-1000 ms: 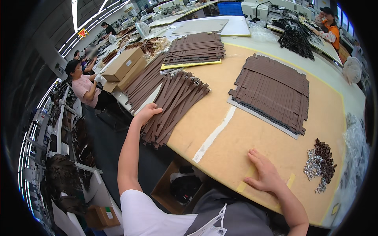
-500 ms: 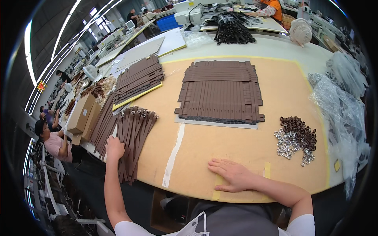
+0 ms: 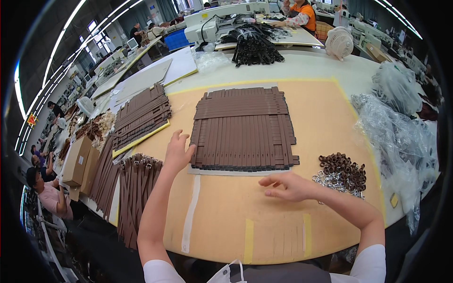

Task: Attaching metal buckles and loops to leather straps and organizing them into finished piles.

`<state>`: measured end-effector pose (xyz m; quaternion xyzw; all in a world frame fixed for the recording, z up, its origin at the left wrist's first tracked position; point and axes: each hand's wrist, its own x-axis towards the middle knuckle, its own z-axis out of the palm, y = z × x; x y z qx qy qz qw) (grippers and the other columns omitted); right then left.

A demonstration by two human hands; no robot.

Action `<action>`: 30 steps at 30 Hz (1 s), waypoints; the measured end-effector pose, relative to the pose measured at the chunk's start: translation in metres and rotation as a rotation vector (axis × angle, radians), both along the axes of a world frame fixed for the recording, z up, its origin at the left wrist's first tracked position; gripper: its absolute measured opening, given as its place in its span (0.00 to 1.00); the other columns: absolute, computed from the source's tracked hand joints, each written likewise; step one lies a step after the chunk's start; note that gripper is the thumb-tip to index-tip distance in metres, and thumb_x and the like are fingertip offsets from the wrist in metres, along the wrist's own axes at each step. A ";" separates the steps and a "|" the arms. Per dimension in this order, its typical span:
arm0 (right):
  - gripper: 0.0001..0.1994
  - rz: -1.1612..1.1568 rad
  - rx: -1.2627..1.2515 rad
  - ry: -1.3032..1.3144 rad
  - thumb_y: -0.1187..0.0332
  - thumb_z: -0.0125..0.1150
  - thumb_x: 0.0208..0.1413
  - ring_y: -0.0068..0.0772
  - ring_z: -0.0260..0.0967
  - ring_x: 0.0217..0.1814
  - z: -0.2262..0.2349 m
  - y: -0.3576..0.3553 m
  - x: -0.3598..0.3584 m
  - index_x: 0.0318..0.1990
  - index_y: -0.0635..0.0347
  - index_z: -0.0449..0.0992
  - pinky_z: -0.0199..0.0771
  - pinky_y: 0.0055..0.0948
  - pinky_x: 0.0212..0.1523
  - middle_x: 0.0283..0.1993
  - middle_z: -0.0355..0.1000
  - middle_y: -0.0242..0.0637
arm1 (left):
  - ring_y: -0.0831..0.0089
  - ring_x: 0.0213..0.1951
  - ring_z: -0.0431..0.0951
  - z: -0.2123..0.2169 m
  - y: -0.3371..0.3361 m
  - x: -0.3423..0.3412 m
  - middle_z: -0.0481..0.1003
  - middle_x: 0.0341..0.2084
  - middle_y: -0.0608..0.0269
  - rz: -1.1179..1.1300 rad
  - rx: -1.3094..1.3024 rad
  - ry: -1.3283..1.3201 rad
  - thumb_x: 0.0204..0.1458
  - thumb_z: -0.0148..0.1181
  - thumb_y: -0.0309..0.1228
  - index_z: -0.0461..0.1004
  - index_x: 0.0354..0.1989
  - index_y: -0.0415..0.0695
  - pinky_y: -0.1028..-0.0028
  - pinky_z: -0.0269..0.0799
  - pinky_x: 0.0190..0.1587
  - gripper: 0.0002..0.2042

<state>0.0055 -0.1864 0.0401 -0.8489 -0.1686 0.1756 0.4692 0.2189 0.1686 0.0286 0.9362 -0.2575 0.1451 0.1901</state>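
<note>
A wide layer of brown straps [image 3: 243, 141] lies side by side on a grey board [image 3: 222, 172], with a few straps laid crosswise over its far part. My left hand [image 3: 177, 154] is open at the left edge of this layer, its fingers spread. Whether the fingertips touch the straps, I cannot tell. Just in front of the layer's near right corner hovers my right hand [image 3: 289, 187], fingers apart and nothing held. Brown straps with silver buckles [image 3: 140, 188] hang over the table's front edge, left of my left forearm.
At right are a pile of brown loops [image 3: 347, 167] and silver buckles [image 3: 337, 181], with clear plastic bags [image 3: 394, 134] beyond. Another strap stack [image 3: 141, 115] and cardboard boxes [image 3: 78, 162] stand left. Black straps [image 3: 257, 42] and a white fan [image 3: 339, 43] are at the back.
My left hand has left the buckled straps and moved right to the strap layer. My right hand has lifted off the tabletop and moved forward. The view has shifted.
</note>
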 end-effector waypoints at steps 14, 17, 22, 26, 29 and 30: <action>0.29 -0.350 -0.573 -0.366 0.52 0.62 0.60 0.48 0.62 0.70 -0.020 -0.154 0.279 0.61 0.64 0.71 0.63 0.41 0.69 0.66 0.67 0.49 | 0.61 0.76 0.45 -0.042 -0.193 0.174 0.51 0.75 0.57 -0.021 0.159 0.142 0.65 0.41 0.57 0.57 0.72 0.43 0.59 0.44 0.75 0.35; 0.33 -0.332 -0.556 -0.298 0.51 0.66 0.57 0.47 0.59 0.71 -0.029 -0.156 0.311 0.64 0.63 0.69 0.62 0.41 0.70 0.67 0.64 0.48 | 0.65 0.76 0.44 -0.066 -0.199 0.188 0.50 0.75 0.63 -0.010 0.221 0.176 0.65 0.35 0.60 0.53 0.74 0.47 0.60 0.40 0.76 0.37; 0.36 -0.260 -0.624 -0.222 0.52 0.74 0.50 0.46 0.66 0.66 -0.025 -0.154 0.332 0.63 0.63 0.70 0.67 0.40 0.67 0.63 0.70 0.49 | 0.69 0.76 0.45 -0.067 -0.201 0.186 0.50 0.75 0.64 0.025 0.241 0.175 0.65 0.34 0.60 0.52 0.75 0.48 0.61 0.38 0.77 0.37; 0.39 -0.252 -0.664 -0.076 0.50 0.80 0.41 0.45 0.72 0.59 -0.014 -0.155 0.351 0.60 0.62 0.73 0.71 0.39 0.61 0.57 0.75 0.46 | 0.70 0.76 0.44 -0.066 -0.203 0.185 0.49 0.76 0.65 0.027 0.242 0.175 0.65 0.33 0.60 0.51 0.75 0.48 0.62 0.37 0.77 0.37; 0.42 -0.240 -0.778 0.024 0.50 0.82 0.36 0.44 0.72 0.59 -0.005 -0.149 0.362 0.59 0.63 0.74 0.72 0.38 0.57 0.57 0.75 0.45 | 0.70 0.76 0.44 -0.068 -0.202 0.186 0.49 0.76 0.65 0.031 0.250 0.163 0.65 0.33 0.60 0.51 0.75 0.49 0.63 0.37 0.77 0.37; 0.41 -0.232 -0.789 0.044 0.50 0.82 0.36 0.42 0.73 0.57 -0.003 -0.147 0.365 0.58 0.62 0.74 0.73 0.37 0.55 0.55 0.76 0.44 | 0.71 0.76 0.44 -0.068 -0.201 0.186 0.48 0.76 0.65 0.032 0.258 0.162 0.65 0.33 0.60 0.51 0.75 0.48 0.63 0.37 0.77 0.37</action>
